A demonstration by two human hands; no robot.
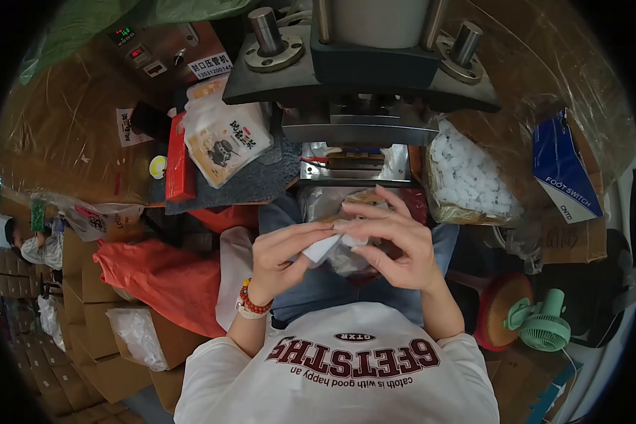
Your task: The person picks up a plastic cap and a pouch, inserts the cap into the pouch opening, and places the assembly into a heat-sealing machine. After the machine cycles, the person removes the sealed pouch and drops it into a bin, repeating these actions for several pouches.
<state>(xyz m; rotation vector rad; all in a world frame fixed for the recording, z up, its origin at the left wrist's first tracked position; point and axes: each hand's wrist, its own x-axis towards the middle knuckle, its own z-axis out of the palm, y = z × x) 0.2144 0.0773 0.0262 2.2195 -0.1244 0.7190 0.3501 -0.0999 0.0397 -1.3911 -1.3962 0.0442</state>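
Observation:
My left hand (284, 256) is closed on a white flat pouch (322, 249), pinching it between thumb and fingers above my lap. Only a pale, slanted part of the pouch shows below the fingers. My right hand (404, 244) meets it from the other side, its index finger and thumb at a small whitish plastic piece (352, 240) by the pouch's edge. The other right fingers are raised and spread. Exactly how the piece and the pouch touch is hidden by the fingertips. Behind the hands, clear plastic bags (325, 201) lie on my lap.
A press machine (360, 131) stands ahead. Left of it, printed pouches (222, 145) lie beside a red box (180, 166). Right of it are a box of small white plastic parts (466, 173) and a foot-switch carton (564, 166). A green fan (546, 328) sits by a red-rimmed stool (502, 311).

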